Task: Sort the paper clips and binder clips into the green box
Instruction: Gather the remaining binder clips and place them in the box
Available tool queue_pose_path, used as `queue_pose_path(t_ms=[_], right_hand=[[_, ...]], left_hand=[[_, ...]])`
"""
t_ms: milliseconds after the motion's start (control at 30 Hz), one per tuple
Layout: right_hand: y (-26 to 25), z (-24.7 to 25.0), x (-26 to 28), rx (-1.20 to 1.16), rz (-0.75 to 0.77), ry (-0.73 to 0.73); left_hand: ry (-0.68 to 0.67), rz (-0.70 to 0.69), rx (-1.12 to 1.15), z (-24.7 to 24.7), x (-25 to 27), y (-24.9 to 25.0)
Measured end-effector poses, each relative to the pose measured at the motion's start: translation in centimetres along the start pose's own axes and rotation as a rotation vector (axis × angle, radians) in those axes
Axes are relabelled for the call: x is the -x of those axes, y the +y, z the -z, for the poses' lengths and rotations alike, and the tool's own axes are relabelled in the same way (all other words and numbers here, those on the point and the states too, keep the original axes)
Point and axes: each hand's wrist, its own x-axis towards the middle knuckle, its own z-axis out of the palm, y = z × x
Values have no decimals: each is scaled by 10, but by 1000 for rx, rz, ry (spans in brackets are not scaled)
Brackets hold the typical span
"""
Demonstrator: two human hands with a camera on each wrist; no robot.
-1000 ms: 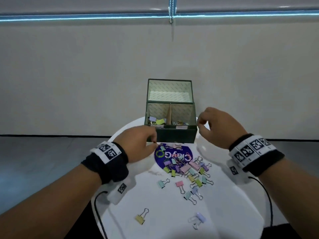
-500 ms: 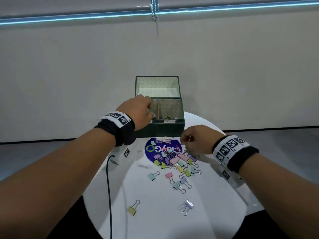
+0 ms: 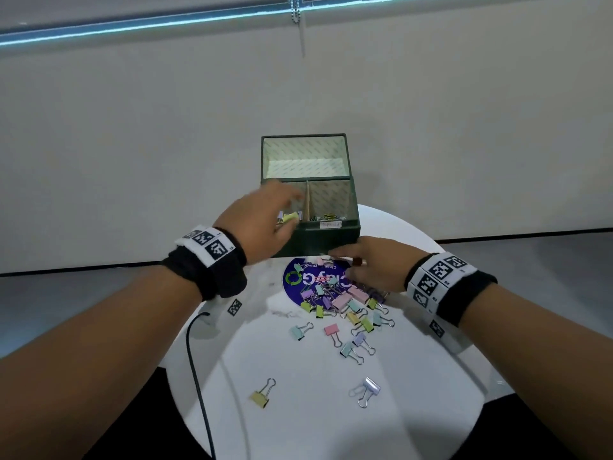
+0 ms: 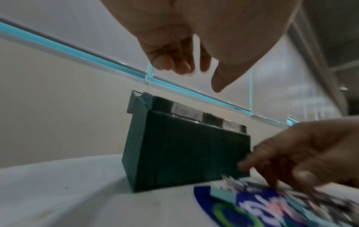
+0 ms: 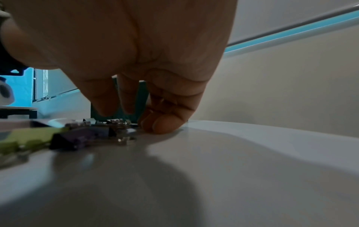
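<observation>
Green box is set at 12 o'clock on the white table, lid up. Left hand is held over its left compartment, fingers loose, nothing gripped. Right hand is lowered at the box front, fingertips on the table beside the binder clips; any pinch cannot be told.

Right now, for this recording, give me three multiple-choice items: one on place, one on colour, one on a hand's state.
1. Where does the dark green cardboard box stand?
A. far edge of the round white table
B. floor
C. near edge

2. What colour is the lone binder clip nearest the camera, on the left?
A. red
B. yellow
C. black

3. The left hand is:
A. flat on the table
B. raised over the box, fingers loose
C. gripping the cable

A: box sits behind the clip pile.
B: pale yellow body.
B: left wrist view shows it empty.
</observation>
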Motion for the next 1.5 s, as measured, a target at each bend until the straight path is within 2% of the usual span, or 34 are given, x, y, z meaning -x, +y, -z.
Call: queue_pose_path(t_ms=[67,133,367,600,667,767,900,1033,1233,1333,1500], right_hand=[[-1,-4,-6,53,7,-60],[-1,-8,-9,30,-5,-115],[-3,0,0,-100,-3,16],[-8,0,2,-54,-11,-12],[-9,0,3,-10,2,28],[-9,3,7,-77,-13,129],[-14,9,11,-146,-18,221],[-15,9,14,-183,24,311],[-18,6,7,-135,78,57],[-26,1,5,-76,104,48],[-36,-4,1,36,140,-4]], left_hand=[[-213,-123,-102,-5,8,4],[-372,-161,-177,-15,12,5],[-508,-106,-212,-41,17,8],[-485,36,-161,-36,24,9],[-393,5,-111,-32,30,12],[-270,-23,-37,-25,37,16],[-343,8,-6,-25,44,17],[-337,29,58,-28,44,14],[-366,-28,-16,-31,47,18],[-325,-39,-30,-34,46,17],[-410,-89,-57,-35,45,20]])
